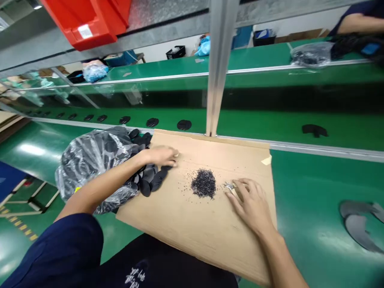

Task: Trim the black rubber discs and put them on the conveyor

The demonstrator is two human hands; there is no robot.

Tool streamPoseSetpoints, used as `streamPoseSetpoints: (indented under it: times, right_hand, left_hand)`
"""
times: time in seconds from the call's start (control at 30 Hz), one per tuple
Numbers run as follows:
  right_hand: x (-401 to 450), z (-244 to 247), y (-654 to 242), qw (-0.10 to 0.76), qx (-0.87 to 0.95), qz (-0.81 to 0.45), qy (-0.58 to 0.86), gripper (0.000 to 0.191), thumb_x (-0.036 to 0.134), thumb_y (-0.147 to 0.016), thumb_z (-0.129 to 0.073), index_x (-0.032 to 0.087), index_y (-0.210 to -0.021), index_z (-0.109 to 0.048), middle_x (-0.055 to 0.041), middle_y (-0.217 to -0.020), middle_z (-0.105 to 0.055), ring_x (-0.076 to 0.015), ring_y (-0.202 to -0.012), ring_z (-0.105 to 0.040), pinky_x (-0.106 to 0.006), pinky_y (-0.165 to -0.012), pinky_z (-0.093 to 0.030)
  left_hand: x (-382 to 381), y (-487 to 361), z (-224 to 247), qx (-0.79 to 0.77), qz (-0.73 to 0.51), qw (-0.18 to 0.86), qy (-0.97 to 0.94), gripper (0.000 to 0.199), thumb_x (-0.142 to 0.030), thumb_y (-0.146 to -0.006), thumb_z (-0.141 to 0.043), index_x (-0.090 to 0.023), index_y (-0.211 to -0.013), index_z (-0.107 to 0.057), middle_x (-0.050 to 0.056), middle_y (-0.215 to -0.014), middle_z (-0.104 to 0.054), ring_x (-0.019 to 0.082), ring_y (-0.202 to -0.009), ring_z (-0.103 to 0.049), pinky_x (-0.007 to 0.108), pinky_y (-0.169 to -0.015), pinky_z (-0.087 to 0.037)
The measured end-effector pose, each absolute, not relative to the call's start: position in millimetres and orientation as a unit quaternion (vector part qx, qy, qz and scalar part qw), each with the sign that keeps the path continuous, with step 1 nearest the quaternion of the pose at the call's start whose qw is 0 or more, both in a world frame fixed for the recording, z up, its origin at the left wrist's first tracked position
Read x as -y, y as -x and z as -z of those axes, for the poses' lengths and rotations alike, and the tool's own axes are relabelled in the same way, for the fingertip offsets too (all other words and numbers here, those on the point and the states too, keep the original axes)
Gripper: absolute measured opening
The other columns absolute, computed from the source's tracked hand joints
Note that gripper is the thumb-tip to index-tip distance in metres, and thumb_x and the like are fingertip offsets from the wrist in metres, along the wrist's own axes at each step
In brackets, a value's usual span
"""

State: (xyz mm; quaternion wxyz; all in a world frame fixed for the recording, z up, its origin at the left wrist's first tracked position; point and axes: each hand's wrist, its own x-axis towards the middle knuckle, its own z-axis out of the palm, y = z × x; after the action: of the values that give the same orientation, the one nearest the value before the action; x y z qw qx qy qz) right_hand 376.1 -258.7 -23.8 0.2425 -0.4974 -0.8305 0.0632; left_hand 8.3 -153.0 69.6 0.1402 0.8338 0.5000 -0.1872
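My left hand (162, 156) lies curled at the edge of a heap of black rounded pieces (148, 180), above a bare stretch of the cardboard sheet (180, 228). Whether it grips anything is hidden. Behind that heap sits a clear plastic bag (93, 168) stuffed with more dark pieces. A small mound of black granules (203, 184) lies mid-sheet, with specks scattered around it. My right hand (249, 204) rests on the cardboard beside the mound, its fingertips pinching a small metal tool (229, 186).
The cardboard lies on a green conveyor bench (312, 188). Beyond it, an aluminium upright (219, 60) rises, and black flat pieces (152, 122) sit in a row. Grey shaped pieces (360, 224) lie to the right. A co-worker's arm (357, 24) shows top right, below a red bin (87, 24).
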Motion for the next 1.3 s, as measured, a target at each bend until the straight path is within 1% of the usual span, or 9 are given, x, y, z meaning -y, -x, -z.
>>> streamPoseSetpoints:
  times: [0.13, 0.37, 0.6, 0.73, 0.87, 0.97, 1.13, 1.2, 1.3]
  right_hand:
    - [268, 16, -373, 0.229, 0.814, -0.116, 0.522, 0.037, 0.042, -0.101, -0.052, 0.017, -0.125, -0.065, -0.0166, -0.118, -0.064, -0.0307, -0.113, -0.057, -0.047, -0.098, -0.049]
    - [276, 10, -379, 0.265, 0.756, -0.193, 0.567, 0.031, 0.038, -0.101, -0.054, 0.018, -0.122, -0.066, -0.0154, -0.121, -0.065, -0.0282, -0.118, -0.058, -0.044, -0.102, -0.048]
    - [239, -1, -415, 0.257, 0.731, -0.165, 0.61, 0.023, 0.031, -0.101, -0.055, 0.019, -0.112, -0.071, -0.0094, -0.115, -0.07, -0.0205, -0.11, -0.064, -0.032, -0.099, -0.05]
    - [178, -11, -471, 0.259, 0.667, -0.117, 0.689, 0.026, 0.022, -0.1, -0.048, 0.018, -0.105, -0.073, -0.011, -0.11, -0.07, -0.0232, -0.109, -0.064, -0.033, -0.098, -0.048]
    - [112, -13, -522, 0.272, 0.567, -0.082, 0.773, 0.024, 0.021, -0.097, -0.052, 0.015, -0.108, -0.072, -0.0168, -0.118, -0.068, -0.0287, -0.113, -0.063, -0.039, -0.099, -0.048]
    - [75, -8, -538, 0.291, 0.504, -0.083, 0.809, 0.025, 0.03, -0.097, -0.061, 0.014, -0.116, -0.068, -0.0139, -0.124, -0.067, -0.0273, -0.117, -0.062, -0.046, -0.103, -0.049]
    - [46, -7, -531, 0.369, 0.437, -0.098, 0.814, 0.036, 0.039, -0.097, -0.066, 0.017, -0.125, -0.064, -0.01, -0.133, -0.063, -0.0258, -0.12, -0.062, -0.051, -0.103, -0.052]
    - [45, -14, -521, 0.419, 0.425, -0.105, 0.796, 0.03, 0.036, -0.097, -0.067, 0.016, -0.119, -0.066, -0.0103, -0.133, -0.063, -0.0255, -0.121, -0.062, -0.05, -0.104, -0.052]
    - [52, -30, -498, 0.503, 0.432, -0.126, 0.738, 0.014, 0.029, -0.094, -0.063, 0.016, -0.09, -0.066, -0.0108, -0.121, -0.067, -0.0237, -0.115, -0.062, -0.043, -0.103, -0.051]
  left_hand:
    - [188, 5, -46, -0.505, 0.166, 0.127, -0.837, 0.031, -0.035, -0.09, -0.062, -0.018, -0.115, -0.059, 0.017, -0.124, -0.068, 0.034, -0.111, -0.07, 0.039, -0.091, -0.054]
    - [184, 23, -16, -0.54, 0.092, 0.138, -0.825, 0.037, -0.059, -0.085, -0.055, -0.024, -0.097, -0.051, 0.013, -0.106, -0.074, 0.036, -0.103, -0.073, 0.041, -0.084, -0.056]
    - [179, 31, -4, -0.553, 0.011, 0.146, -0.821, 0.03, -0.055, -0.087, -0.046, -0.026, -0.089, -0.052, 0.006, -0.076, -0.075, 0.035, -0.08, -0.077, 0.035, -0.067, -0.055]
    - [191, 41, -24, -0.601, -0.097, 0.153, -0.778, 0.045, -0.067, -0.081, -0.051, -0.024, -0.09, -0.062, 0.01, -0.093, -0.08, 0.036, -0.09, -0.078, 0.036, -0.072, -0.058]
    - [233, 52, -53, -0.675, -0.23, 0.275, -0.645, 0.071, -0.081, -0.059, -0.074, -0.024, -0.101, -0.069, 0.008, -0.096, -0.08, 0.034, -0.102, -0.076, 0.034, -0.085, -0.063]
    - [275, 48, -68, -0.703, -0.29, 0.395, -0.515, 0.081, -0.073, -0.047, -0.088, -0.023, -0.108, -0.071, 0.007, -0.101, -0.079, 0.033, -0.103, -0.076, 0.031, -0.084, -0.065]
    - [319, 18, -60, -0.686, -0.372, 0.494, -0.383, 0.071, -0.057, -0.059, -0.092, -0.025, -0.119, -0.073, 0.007, -0.12, -0.076, 0.03, -0.121, -0.069, 0.023, -0.083, -0.063]
    - [320, 5, -50, -0.663, -0.397, 0.535, -0.342, 0.068, -0.053, -0.059, -0.093, -0.023, -0.118, -0.074, 0.008, -0.122, -0.076, 0.031, -0.12, -0.069, 0.025, -0.084, -0.063]
    - [306, -11, -43, -0.622, -0.402, 0.598, -0.308, 0.06, -0.042, -0.053, -0.099, -0.019, -0.104, -0.077, 0.011, -0.112, -0.077, 0.03, -0.109, -0.072, 0.028, -0.082, -0.063]
